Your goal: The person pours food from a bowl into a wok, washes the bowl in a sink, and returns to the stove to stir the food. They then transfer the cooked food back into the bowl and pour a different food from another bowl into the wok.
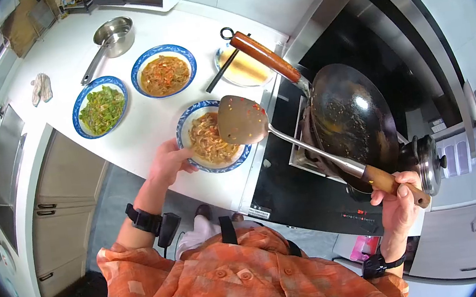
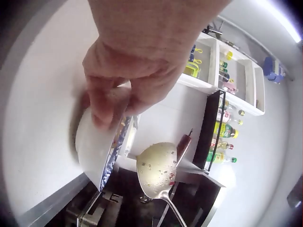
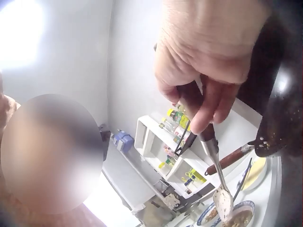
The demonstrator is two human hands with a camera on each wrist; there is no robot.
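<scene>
My left hand pinches the near-left rim of a blue-patterned white bowl, thumb over the edge; the left wrist view shows fingers against its white side. Brown shredded food in sauce fills the bowl. In my right hand is the wooden handle of a metal wok spatula, fingers wrapped round its end. The spatula's broad blade, flecked with red bits, hangs over the bowl's right side and hides part of it. Right of the bowl, a dark wok sits tilted on the stove.
The wok's wooden handle reaches over a plate of yellow liquid with dark chopsticks across it. Farther left are a bowl of reddish food, a bowl of greens, a steel saucepan and a lidded pot at right.
</scene>
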